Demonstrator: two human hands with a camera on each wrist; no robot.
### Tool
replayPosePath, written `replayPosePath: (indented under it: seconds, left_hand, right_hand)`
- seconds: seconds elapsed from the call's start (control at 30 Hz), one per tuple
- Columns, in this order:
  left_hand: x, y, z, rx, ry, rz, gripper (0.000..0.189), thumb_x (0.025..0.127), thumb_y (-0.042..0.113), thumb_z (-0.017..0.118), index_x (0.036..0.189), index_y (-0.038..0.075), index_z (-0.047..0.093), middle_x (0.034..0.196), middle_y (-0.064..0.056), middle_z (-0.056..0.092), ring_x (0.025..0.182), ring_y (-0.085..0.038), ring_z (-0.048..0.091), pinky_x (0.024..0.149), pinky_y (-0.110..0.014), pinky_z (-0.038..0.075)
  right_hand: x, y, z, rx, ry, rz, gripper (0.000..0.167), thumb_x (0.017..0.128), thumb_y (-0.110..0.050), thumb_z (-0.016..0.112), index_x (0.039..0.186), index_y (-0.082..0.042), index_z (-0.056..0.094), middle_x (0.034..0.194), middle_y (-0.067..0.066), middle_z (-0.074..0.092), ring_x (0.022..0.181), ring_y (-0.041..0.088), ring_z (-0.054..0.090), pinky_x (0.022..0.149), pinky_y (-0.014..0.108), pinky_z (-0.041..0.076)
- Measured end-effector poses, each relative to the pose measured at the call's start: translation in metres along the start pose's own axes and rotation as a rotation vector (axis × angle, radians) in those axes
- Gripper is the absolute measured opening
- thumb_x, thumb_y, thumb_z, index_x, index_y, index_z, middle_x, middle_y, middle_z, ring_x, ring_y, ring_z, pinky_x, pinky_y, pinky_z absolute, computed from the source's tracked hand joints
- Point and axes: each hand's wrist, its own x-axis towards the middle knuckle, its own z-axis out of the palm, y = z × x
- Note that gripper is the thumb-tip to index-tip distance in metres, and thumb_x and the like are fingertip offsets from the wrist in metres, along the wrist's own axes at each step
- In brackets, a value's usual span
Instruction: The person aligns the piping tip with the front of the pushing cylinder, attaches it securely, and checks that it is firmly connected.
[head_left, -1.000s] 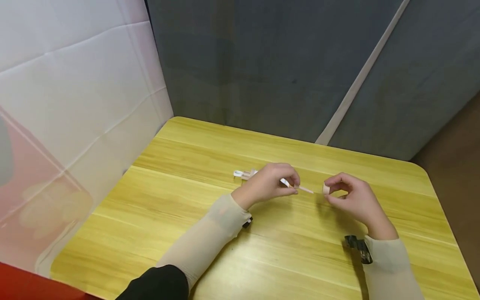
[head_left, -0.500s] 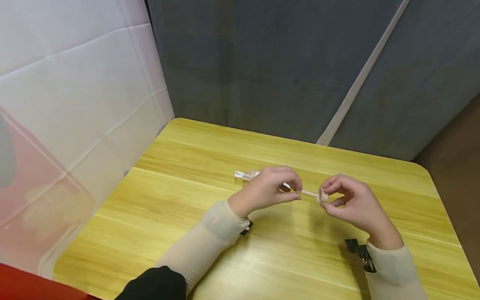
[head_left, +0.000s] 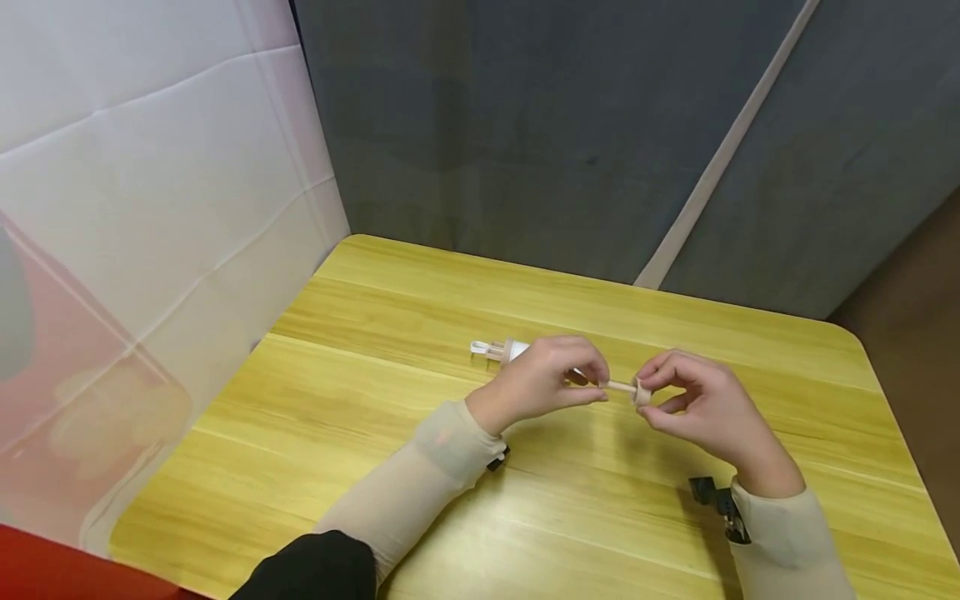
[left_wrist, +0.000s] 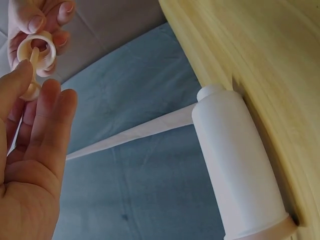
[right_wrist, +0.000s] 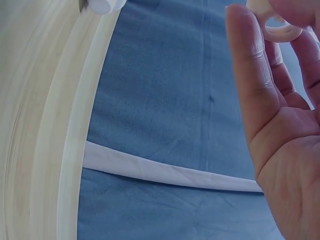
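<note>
My left hand [head_left: 551, 375] pinches the base of a thin, pale-pink rod [head_left: 621, 386] between thumb and fingertips. Facing it, my right hand [head_left: 693, 396] pinches a short, pale, ring-shaped piece [head_left: 642, 392] with thumb and fingers. In the left wrist view the rod's tip [left_wrist: 34, 54] reaches into the mouth of the ring piece [left_wrist: 49, 52]; whether it touches inside cannot be made out. The right wrist view shows the ring piece [right_wrist: 282, 34] at its top edge. A white bottle-like cylinder [left_wrist: 235, 160] lies on the table beyond my left hand, which partly hides it in the head view.
At the cylinder's left end are a pinkish collar and a pronged part with a white loop [head_left: 480, 348]. The wood-grain table [head_left: 420, 292] meets a grey curtain [head_left: 525, 150] behind and a pale cloth wall [head_left: 172, 167] at left.
The hands have come together: rod and ring piece were apart a second ago, and the rod's tip now meets the ring's opening. Since half a second ago the ring piece has turned slightly.
</note>
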Motion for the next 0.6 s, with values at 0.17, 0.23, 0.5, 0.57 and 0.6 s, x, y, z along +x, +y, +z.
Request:
replayPosePath:
  seconds: [0.17,0.23,0.5,0.57,0.6]
  left_hand:
    - [0.001,-0.0002,0.0036,-0.005,-0.018,-0.025,0.021,0.088,0.001,0.088,0.098,0.003,0.069,0.096,-0.005,0.07,0.091,-0.014,0.073,0.082,-0.019,0.059]
    - [0.0019,0.0,0.0046,0.016,-0.021,-0.02,0.021,0.088,0.002,0.088,0.097,0.004,0.07,0.096,-0.004,0.071,0.091,-0.012,0.072,0.082,-0.019,0.059]
    - [0.0016,-0.0036,0.0079,0.077,-0.046,0.02,0.018,0.089,0.005,0.087,0.097,0.006,0.071,0.095,-0.001,0.071,0.087,-0.012,0.068,0.084,-0.017,0.056]
    - [0.0018,-0.004,0.0088,0.099,-0.05,0.034,0.018,0.09,0.008,0.087,0.097,0.007,0.071,0.095,-0.001,0.072,0.087,-0.011,0.068,0.085,-0.016,0.054]
    - [0.0021,-0.0043,0.009,0.112,-0.052,0.044,0.017,0.09,0.009,0.087,0.097,0.007,0.071,0.095,-0.001,0.072,0.088,-0.011,0.068,0.085,-0.015,0.053]
  right_hand:
    - [-0.0005,-0.0001,0.0019,0.0,-0.018,0.003,0.044,0.074,0.021,0.085,0.095,-0.014,0.071,0.104,0.008,0.072,0.092,0.013,0.071,0.063,0.031,0.063]
    - [-0.0003,0.0003,0.0023,-0.004,-0.023,0.008,0.044,0.075,0.021,0.085,0.095,-0.015,0.07,0.104,0.007,0.071,0.092,0.013,0.071,0.063,0.031,0.063]
    - [0.0005,0.0031,0.0067,0.005,-0.043,0.022,0.044,0.074,0.021,0.086,0.094,-0.014,0.068,0.105,0.006,0.071,0.093,0.013,0.07,0.062,0.033,0.063]
    - [0.0005,0.0029,0.0073,0.009,-0.05,0.026,0.044,0.074,0.022,0.085,0.094,-0.014,0.068,0.105,0.007,0.07,0.093,0.013,0.071,0.062,0.033,0.063]
    - [0.0006,0.0025,0.0073,0.012,-0.054,0.029,0.044,0.074,0.022,0.085,0.094,-0.013,0.068,0.106,0.007,0.07,0.093,0.013,0.071,0.062,0.034,0.063]
